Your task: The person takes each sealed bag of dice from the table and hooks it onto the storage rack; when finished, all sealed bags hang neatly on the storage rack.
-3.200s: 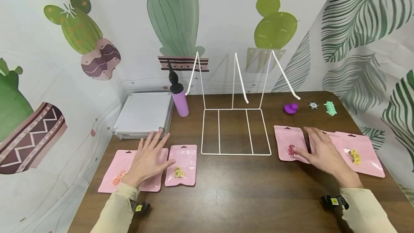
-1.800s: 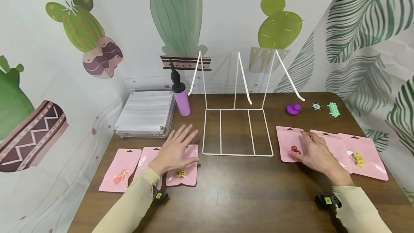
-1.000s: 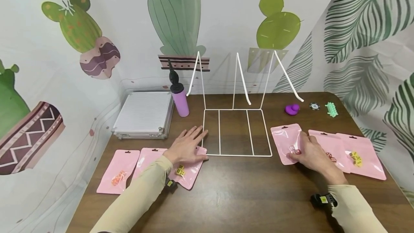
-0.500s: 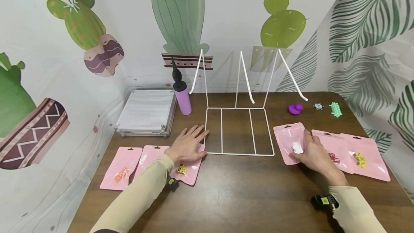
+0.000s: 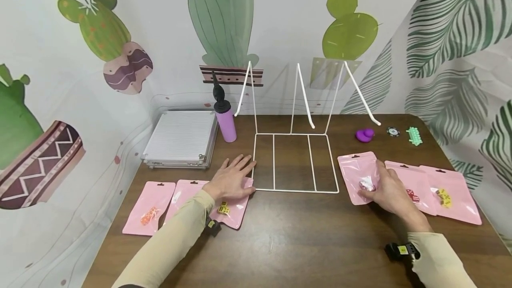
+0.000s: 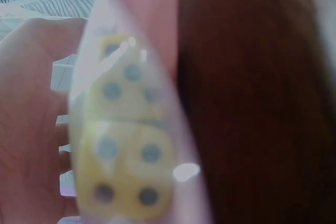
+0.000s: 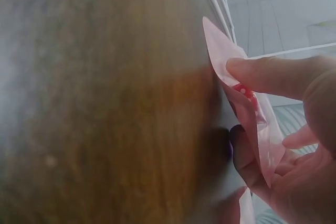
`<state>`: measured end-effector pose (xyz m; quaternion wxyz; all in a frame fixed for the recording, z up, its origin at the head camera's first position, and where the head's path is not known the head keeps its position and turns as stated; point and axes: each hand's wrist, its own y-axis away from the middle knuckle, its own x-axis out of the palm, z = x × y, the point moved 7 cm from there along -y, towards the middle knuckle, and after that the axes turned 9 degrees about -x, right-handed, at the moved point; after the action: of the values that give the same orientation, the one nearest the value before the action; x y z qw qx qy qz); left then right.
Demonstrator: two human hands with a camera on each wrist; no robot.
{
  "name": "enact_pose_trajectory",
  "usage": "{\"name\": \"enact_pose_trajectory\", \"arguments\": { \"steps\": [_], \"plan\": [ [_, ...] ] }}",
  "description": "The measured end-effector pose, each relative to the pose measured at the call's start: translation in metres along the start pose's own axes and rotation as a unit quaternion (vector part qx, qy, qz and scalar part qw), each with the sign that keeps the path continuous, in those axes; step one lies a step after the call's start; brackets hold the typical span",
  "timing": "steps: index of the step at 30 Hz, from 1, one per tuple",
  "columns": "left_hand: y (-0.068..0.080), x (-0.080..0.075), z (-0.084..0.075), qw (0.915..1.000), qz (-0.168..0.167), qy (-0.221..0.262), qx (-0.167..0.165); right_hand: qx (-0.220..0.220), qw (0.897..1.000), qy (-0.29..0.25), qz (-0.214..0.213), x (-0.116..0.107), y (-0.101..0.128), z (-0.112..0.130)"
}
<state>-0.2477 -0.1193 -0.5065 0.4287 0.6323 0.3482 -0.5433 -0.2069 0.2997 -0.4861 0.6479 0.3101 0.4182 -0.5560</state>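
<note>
My left hand (image 5: 231, 180) lies with spread fingers over the top of a pink zip pouch (image 5: 237, 212) that has yellow dice (image 5: 223, 208) in its window. Close up in the left wrist view, those yellow dice (image 6: 126, 166) show through clear plastic beside the hand. On the right, my right hand (image 5: 390, 192) pinches another pink zip pouch (image 5: 356, 174) by its right side. In the right wrist view the thumb presses one face of this pouch (image 7: 268, 129), fingers behind it, and red dice (image 7: 244, 92) show near the thumb.
A white wire rack (image 5: 296, 191) with three hooked arms stands between the hands. More pink pouches lie at left (image 5: 150, 199) and right (image 5: 456, 190). Behind are silver cases (image 5: 180, 137), a purple pump (image 5: 227, 126), a purple duck (image 5: 365, 135), a poker chip (image 5: 393, 131) and a green toy (image 5: 414, 136).
My left hand has moved right from the middle left pouch onto the yellow-dice pouch, which has turned and shifted right. My right hand has taken hold of its pouch and tilted it.
</note>
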Motion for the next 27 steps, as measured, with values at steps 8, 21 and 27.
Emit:
{"name": "enact_pose_trajectory", "arguments": {
  "steps": [8,21,27],
  "plan": [
    [-0.003,0.001,0.0,1.0,0.002,0.003,0.0,-0.023,0.999,-0.013,-0.046,-0.01,0.004,0.002],
    [-0.005,0.001,0.001,0.9998,0.003,0.018,-0.002,-0.03,0.995,-0.048,-0.088,-0.047,0.019,0.027],
    [-0.005,0.003,0.003,0.9996,0.012,0.027,-0.003,-0.035,0.993,-0.037,-0.107,-0.068,0.025,0.042]
  ]
}}
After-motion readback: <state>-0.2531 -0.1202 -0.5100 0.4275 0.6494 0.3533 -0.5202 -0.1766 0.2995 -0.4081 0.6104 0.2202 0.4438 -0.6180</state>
